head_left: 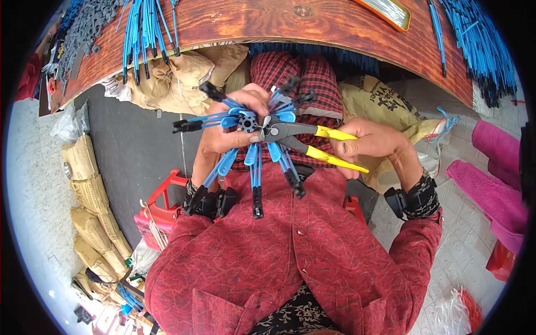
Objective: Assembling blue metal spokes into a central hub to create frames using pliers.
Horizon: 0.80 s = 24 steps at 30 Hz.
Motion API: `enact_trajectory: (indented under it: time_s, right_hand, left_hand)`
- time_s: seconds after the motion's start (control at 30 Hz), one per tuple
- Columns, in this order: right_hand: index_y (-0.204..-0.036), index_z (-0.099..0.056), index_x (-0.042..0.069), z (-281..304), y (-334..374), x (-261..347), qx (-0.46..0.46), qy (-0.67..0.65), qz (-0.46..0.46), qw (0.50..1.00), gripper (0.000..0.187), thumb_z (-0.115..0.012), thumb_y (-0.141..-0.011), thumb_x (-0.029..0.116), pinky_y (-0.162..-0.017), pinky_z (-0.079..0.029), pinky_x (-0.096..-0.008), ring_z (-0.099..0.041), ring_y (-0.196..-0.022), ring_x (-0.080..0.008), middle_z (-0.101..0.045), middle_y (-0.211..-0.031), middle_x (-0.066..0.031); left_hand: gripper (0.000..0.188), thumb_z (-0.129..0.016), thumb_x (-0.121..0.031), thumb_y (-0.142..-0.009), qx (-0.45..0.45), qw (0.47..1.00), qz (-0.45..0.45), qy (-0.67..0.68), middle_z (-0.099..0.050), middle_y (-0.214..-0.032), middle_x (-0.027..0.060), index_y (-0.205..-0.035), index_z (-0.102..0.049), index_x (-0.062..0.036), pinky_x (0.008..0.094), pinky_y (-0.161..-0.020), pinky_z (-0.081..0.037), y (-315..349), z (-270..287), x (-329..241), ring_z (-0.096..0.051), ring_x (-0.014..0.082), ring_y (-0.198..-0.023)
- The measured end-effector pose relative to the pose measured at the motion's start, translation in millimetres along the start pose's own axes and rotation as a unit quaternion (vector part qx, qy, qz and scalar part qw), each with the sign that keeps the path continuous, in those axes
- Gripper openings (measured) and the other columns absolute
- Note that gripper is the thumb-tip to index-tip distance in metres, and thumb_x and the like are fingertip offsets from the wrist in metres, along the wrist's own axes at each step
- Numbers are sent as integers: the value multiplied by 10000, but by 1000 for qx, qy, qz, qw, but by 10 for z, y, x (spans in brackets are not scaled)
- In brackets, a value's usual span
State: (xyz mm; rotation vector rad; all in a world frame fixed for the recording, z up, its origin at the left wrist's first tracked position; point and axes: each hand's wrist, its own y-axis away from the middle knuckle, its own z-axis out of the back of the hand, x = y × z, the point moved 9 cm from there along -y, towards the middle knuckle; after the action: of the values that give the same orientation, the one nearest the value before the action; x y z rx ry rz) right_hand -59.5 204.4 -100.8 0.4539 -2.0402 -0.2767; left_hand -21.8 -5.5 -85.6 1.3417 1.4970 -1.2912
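Note:
In front of my lap, my left hand (215, 139) is closed around a spoked assembly. It has a round black notched hub (248, 123) and several blue plastic arms (227, 162) spreading outward, with black clip-like ends (257, 202). My right hand (373, 140) is wrapped round the yellow handles of a pair of pliers (287, 132). The dark jaws point left and meet the hub's right side, close to my left thumb. A small shiny metal bit shows at the jaw tip; what exactly is gripped there cannot be made out. My left fingers partly cover the hub's far side.
A wooden table (245, 22) curves across the far side. On it are blue arm bundles (146, 28), a larger blue pile (483, 47), grey plastic parts (95, 25) and an orange-rimmed tray (406, 25). Paper sacks (181, 75) lie beneath; pink cloth (486, 190) is at right.

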Motion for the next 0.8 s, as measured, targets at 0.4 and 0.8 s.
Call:
enact_trajectory:
  time_s: [0.4,0.8]
  right_hand:
    - [-774,-548,24,39,181,-75,-16,-41,-62,997,445,-595,-1026,389,-498,-521,-330,-661,-585,-202,-658,-707,-149]
    - [-1041,-571,50,6,363,392,-270,235,-59,932,547,-936,-653,174,-600,-445,-247,-576,-701,-69,-638,-854,4]
  left_hand:
    - [458,-860,-234,-667,67,995,-48,51,-628,-970,138,-1004,-697,29,551,-1088,-414,-126,-183,80,-603,287,-999]
    - [486,-927,-204,-645,18,995,-37,91,-686,-978,119,-1019,-725,32,458,-967,-437,-107,53,277,-594,300,-1042]
